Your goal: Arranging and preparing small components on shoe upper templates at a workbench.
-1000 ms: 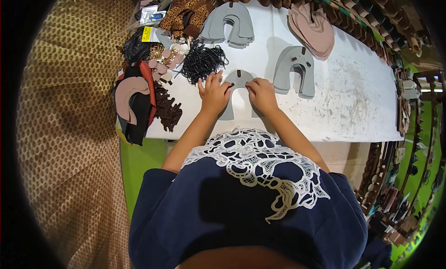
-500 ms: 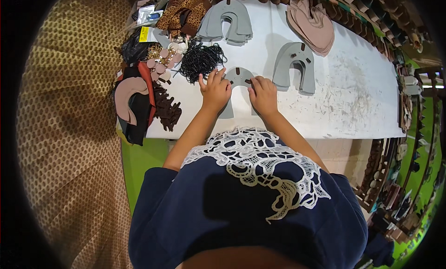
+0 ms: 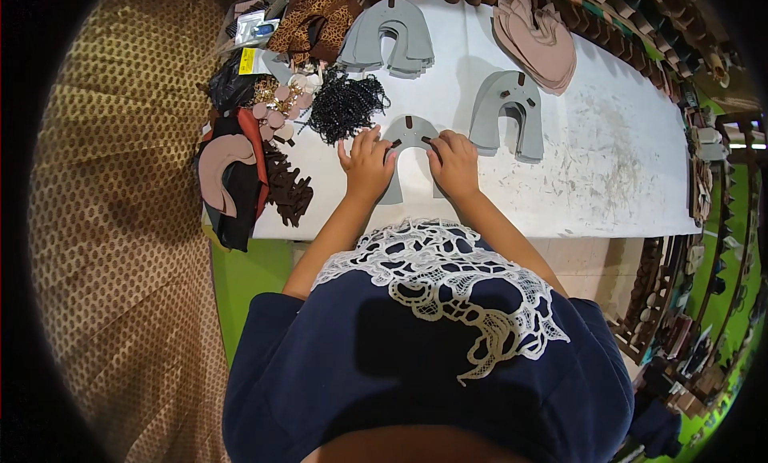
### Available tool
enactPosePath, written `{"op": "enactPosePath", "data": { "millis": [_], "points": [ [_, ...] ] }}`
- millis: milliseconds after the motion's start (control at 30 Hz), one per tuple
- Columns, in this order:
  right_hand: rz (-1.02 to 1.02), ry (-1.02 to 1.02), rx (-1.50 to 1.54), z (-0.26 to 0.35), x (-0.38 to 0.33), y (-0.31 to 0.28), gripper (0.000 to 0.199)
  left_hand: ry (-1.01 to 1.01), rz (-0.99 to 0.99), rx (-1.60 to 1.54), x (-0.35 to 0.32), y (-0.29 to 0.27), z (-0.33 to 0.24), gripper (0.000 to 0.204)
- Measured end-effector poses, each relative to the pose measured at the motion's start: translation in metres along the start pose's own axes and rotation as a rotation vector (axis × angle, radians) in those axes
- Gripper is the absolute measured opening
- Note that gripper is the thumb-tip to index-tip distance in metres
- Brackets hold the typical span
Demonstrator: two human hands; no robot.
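A grey U-shaped piece (image 3: pixel 410 133) lies flat on the white-covered table in front of me, its curve away from me. One short dark brown tab (image 3: pixel 409 121) stands at the top of the curve. At the curve's left side, my left hand (image 3: pixel 368 169) has thumb and forefinger at another brown tab (image 3: pixel 395 144), other fingers raised and apart. Opposite it, my right hand (image 3: pixel 456 167) is bent over the right side, thumb and fingertips closed at a third brown tab (image 3: pixel 426 140). My fingers partly cover both legs of the piece.
Stacked grey U-shaped pieces lie at right (image 3: pixel 483 115) and at the back (image 3: pixel 364 43). Pink pieces (image 3: pixel 544 51) sit beyond. A black beaded heap (image 3: pixel 346 103), brown strips (image 3: pixel 286 187), pink discs (image 3: pixel 276 117) and leopard-print pieces (image 3: pixel 298 27) crowd the left. Shelving edges the right.
My left hand has shifted slightly left and down, uncovering more of the left brown tab. The right hand and the grey piece look nearly the same.
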State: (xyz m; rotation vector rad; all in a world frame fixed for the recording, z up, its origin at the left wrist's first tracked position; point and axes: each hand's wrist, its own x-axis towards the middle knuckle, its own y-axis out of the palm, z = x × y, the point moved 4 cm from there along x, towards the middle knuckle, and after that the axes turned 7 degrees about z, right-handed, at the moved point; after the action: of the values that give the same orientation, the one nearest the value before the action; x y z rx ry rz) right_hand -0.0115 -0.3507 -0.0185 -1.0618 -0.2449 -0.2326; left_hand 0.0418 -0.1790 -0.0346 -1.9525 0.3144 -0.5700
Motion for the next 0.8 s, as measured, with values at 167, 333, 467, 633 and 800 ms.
{"op": "enactPosePath", "data": {
  "millis": [167,333,467,633,800],
  "points": [
    [0.056,-0.005,0.000,-0.0025,-0.0008,0.0022,0.026,-0.022,0.027,0.019,-0.0041,0.0003,-0.0017,0.020],
    [-0.002,0.007,-0.009,0.0000,-0.0003,0.0011,0.028,-0.043,0.042,0.010,-0.0049,0.0013,-0.0004,0.024],
    [-0.002,0.010,-0.006,-0.0011,-0.0016,0.0010,0.028,-0.038,0.046,0.030,-0.0054,0.0033,0.0003,0.028],
    [0.040,0.034,0.034,-0.0043,-0.0014,0.0033,0.028,-0.028,0.035,0.039,-0.0056,0.0048,0.0003,0.030],
    [-0.001,0.049,0.048,-0.0030,-0.0008,0.0010,0.027,-0.035,0.036,0.021,-0.0047,0.0037,-0.0003,0.028]
  ]
}}
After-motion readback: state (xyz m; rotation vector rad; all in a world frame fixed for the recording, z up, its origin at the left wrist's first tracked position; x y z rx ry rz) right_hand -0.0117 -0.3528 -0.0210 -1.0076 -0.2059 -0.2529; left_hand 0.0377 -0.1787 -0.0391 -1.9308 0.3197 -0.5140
